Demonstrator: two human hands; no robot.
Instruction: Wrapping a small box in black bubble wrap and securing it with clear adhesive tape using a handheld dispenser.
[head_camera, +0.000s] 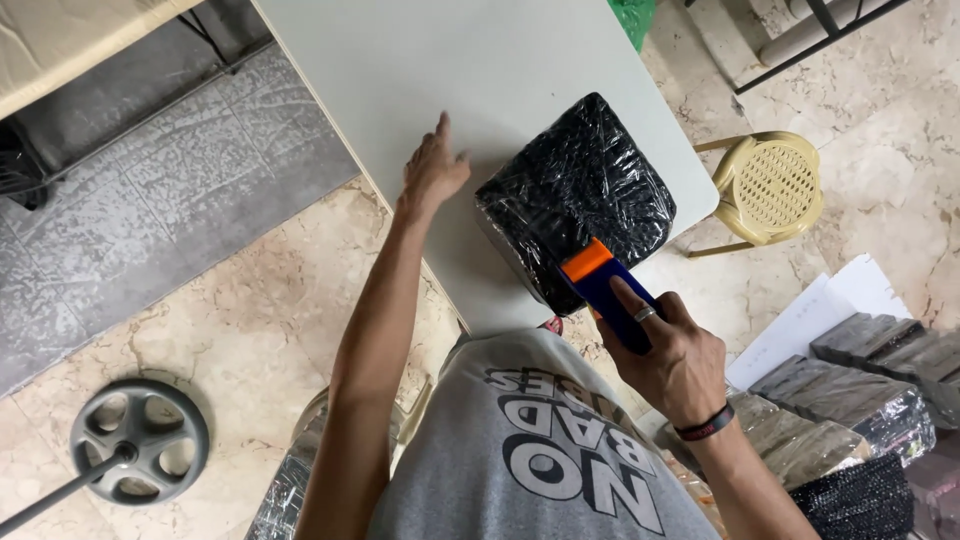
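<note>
Bundle (580, 190) of black material wrapped in clear plastic film sits at the near corner of the pale table (400, 60). Right hand (672, 355) is clamped around a blue tool with an orange head (603, 282), the head touching the bundle's near edge. Left hand (435, 165) lies flat on the tabletop just beside the bundle, fingers spread, holding nothing. Yellow plastic stool (768, 185) stands beyond the table; more wrapped bundles (850, 390) lie on the marble floor.

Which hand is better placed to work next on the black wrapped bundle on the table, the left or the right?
Probably the right hand: it grips the blue and orange tool right against the black wrapped bundle. The left hand lies open on the white table, beside the bundle.
</note>
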